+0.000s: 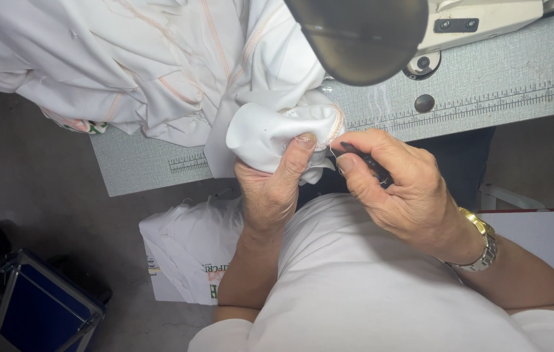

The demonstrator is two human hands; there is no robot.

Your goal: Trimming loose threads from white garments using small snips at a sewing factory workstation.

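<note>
White garment (277,130): soft, light, limp cloth, bunched at the grey sewing table (485,78) edge; likely best held near the seam. Left hand (270,189) closed around the bunched fold, thumb on top. Right hand (400,189) pinches a small dark tool (365,158) beside the seam.

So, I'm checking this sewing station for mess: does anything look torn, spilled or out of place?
Nothing looks torn or spilled. The left hand bunches white fabric while the right hand holds a small dark tool at its seam. The one untidy spot: folded white cloth lying on the floor below the table.
</note>
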